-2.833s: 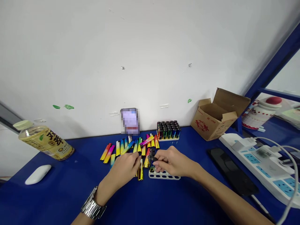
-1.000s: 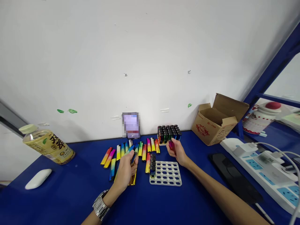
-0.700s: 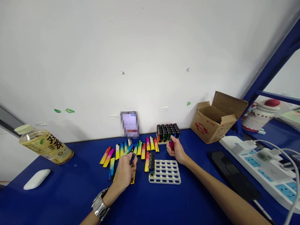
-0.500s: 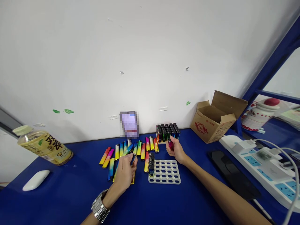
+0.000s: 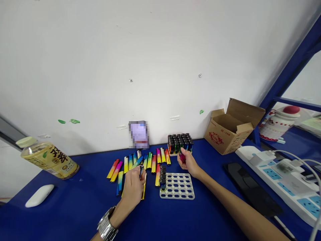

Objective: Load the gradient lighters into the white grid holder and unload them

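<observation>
My left hand (image 5: pixel 134 184) is closed around a dark-tipped lighter (image 5: pixel 141 170), its lower part hidden by the fingers. Beneath and around that hand lie several shiny two-tone lighters (image 5: pixel 116 171) in red, yellow, blue and pink. My right hand (image 5: pixel 189 164) grips a dark magenta lighter (image 5: pixel 182 157), partly covered by the fingers. Between the hands is a white tray (image 5: pixel 179 197) with rows of holes; several black-topped lighters (image 5: pixel 163 180) stand upright along its left column. Just behind the right hand, a second tray is packed with upright black-topped lighters (image 5: pixel 180 142).
A phone-like device (image 5: pixel 139 134) leans on the wall. An open cardboard box (image 5: pixel 227 132) stands at the back right, beside a power strip (image 5: pixel 278 182) and black phone (image 5: pixel 252 187). A tilted drink bottle (image 5: pixel 51 159) and white case (image 5: pixel 39 195) are on the left.
The whole view has shifted slightly. Both hands keep their grips; the lighter in my left hand now points a little more upright and left.
</observation>
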Demonstrator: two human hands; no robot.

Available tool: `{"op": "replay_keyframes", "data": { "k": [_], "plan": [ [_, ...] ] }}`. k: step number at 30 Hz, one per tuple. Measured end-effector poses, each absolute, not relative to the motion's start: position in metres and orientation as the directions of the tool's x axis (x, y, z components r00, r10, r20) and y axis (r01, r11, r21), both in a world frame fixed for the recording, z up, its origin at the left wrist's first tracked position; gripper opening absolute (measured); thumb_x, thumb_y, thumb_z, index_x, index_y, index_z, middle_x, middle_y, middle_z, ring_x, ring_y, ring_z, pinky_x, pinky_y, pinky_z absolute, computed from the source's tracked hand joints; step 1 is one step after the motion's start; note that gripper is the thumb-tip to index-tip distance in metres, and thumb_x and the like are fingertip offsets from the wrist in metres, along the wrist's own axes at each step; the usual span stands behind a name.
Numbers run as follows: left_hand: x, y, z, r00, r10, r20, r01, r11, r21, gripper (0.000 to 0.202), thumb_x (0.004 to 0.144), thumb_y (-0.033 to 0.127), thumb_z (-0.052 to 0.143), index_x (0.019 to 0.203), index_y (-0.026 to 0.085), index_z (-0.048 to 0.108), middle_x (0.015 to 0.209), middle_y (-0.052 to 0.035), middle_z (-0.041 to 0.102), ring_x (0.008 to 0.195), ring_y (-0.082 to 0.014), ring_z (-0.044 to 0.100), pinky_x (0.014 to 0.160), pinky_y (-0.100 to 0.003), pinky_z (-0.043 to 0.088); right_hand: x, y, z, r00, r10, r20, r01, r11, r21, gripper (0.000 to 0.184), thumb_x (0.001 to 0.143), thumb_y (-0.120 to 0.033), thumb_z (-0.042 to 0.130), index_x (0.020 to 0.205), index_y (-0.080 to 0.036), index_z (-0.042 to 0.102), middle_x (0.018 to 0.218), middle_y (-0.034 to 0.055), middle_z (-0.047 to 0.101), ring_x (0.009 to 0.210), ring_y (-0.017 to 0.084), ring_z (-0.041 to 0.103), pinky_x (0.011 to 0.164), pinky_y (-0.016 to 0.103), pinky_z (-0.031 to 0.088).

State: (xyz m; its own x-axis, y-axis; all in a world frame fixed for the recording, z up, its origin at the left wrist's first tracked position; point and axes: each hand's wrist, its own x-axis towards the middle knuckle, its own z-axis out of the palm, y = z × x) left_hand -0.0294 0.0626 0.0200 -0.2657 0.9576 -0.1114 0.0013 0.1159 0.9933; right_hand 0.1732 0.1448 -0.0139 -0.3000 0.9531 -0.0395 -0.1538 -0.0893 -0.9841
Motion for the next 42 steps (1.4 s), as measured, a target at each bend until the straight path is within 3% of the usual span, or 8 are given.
{"op": "replay_keyframes", "data": {
  "k": [5, 9, 14, 20, 25, 34, 39, 42],
  "plan": [
    [-0.027, 0.064, 0.022, -0.371, 0.904, -0.213, -0.153, 0.166, 0.974, 0.040, 0.074, 0.057, 0.045, 0.058, 0.022, 0.034, 0.039, 0.0106, 0.024, 0.034, -0.0043, 0.019, 0.036, -0.017, 0.017, 0.173, 0.145, -0.017, -0.245, 0.969, -0.031, -0.152, -0.070, -0.986, 0.058, 0.079, -0.064, 0.034, 0.040, -0.021, 0.038, 0.032, -0.0060, 0.022, 0.029, 0.005, 0.017, 0.033, 0.022, 0.012],
    [-0.031, 0.062, 0.018, -0.292, 0.954, -0.067, -0.017, 0.065, 0.998, 0.053, 0.080, 0.069, 0.034, 0.067, 0.019, 0.048, 0.040, 0.0076, 0.031, 0.038, -0.0082, 0.026, 0.037, -0.020, 0.021, 0.174, 0.146, -0.021, -0.158, 0.987, 0.023, -0.147, -0.001, -0.989, 0.054, 0.077, -0.059, 0.040, 0.038, -0.022, 0.037, 0.032, -0.0048, 0.025, 0.031, 0.006, 0.020, 0.034, 0.022, 0.014],
    [-0.036, 0.054, 0.025, -0.050, 0.983, 0.179, 0.136, -0.171, 0.976, 0.043, 0.091, 0.057, 0.033, 0.090, 0.018, 0.052, 0.065, 0.0013, 0.051, 0.060, -0.0133, 0.048, 0.059, -0.026, 0.041, 0.175, 0.148, -0.022, -0.172, 0.985, -0.033, -0.188, -0.066, -0.980, 0.055, 0.078, -0.061, 0.036, 0.039, -0.023, 0.036, 0.031, -0.0060, 0.021, 0.029, 0.006, 0.014, 0.032, 0.022, 0.010],
    [-0.042, 0.053, 0.036, 0.189, 0.934, 0.302, 0.365, -0.352, 0.862, 0.039, 0.084, 0.054, 0.051, 0.076, 0.018, 0.063, 0.078, -0.0047, 0.056, 0.072, -0.0164, 0.051, 0.067, -0.028, 0.041, 0.175, 0.148, -0.020, -0.202, 0.978, -0.052, -0.219, -0.097, -0.971, 0.053, 0.082, -0.052, 0.032, 0.040, -0.022, 0.037, 0.030, -0.0050, 0.023, 0.029, 0.006, 0.014, 0.033, 0.021, 0.011],
    [-0.038, 0.052, 0.036, 0.228, 0.951, 0.210, 0.390, -0.287, 0.875, 0.036, 0.077, 0.049, 0.061, 0.058, 0.018, 0.056, 0.046, 0.0051, 0.040, 0.044, -0.0094, 0.036, 0.045, -0.023, 0.030, 0.175, 0.146, -0.020, -0.166, 0.986, 0.001, -0.164, -0.027, -0.986, 0.055, 0.083, -0.058, 0.034, 0.042, -0.021, 0.038, 0.030, -0.0051, 0.026, 0.028, 0.006, 0.020, 0.034, 0.022, 0.016],
    [-0.034, 0.049, 0.016, 0.362, 0.928, 0.092, 0.480, -0.271, 0.834, 0.017, 0.084, 0.031, 0.055, 0.072, 0.022, 0.060, 0.057, 0.0014, 0.066, 0.053, -0.0139, 0.061, 0.055, -0.022, 0.044, 0.174, 0.135, -0.009, -0.317, 0.921, 0.225, -0.169, 0.179, -0.969, 0.044, 0.086, -0.066, 0.037, 0.085, -0.022, 0.041, 0.048, -0.0061, 0.052, 0.043, 0.013, 0.050, 0.043, 0.022, 0.038],
    [-0.035, 0.048, 0.021, 0.446, 0.866, 0.226, 0.583, -0.473, 0.660, 0.024, 0.089, 0.032, 0.050, 0.069, 0.022, 0.059, 0.054, 0.0030, 0.057, 0.049, -0.0111, 0.052, 0.052, -0.021, 0.038, 0.169, 0.131, 0.001, -0.434, 0.866, 0.250, -0.229, 0.162, -0.960, 0.044, 0.086, -0.065, 0.041, 0.097, -0.023, 0.042, 0.064, -0.0023, 0.057, 0.059, 0.016, 0.058, 0.059, 0.030, 0.048],
    [-0.033, 0.046, 0.024, 0.493, 0.824, 0.280, 0.613, -0.557, 0.560, 0.029, 0.092, 0.032, 0.045, 0.069, 0.021, 0.057, 0.052, 0.0039, 0.050, 0.046, -0.0102, 0.045, 0.048, -0.020, 0.034, 0.167, 0.127, 0.005, -0.428, 0.849, 0.311, -0.103, 0.296, -0.950, 0.044, 0.088, -0.063, 0.039, 0.098, -0.022, 0.049, 0.077, 0.0022, 0.058, 0.071, 0.016, 0.056, 0.070, 0.033, 0.047]
  ]
}}
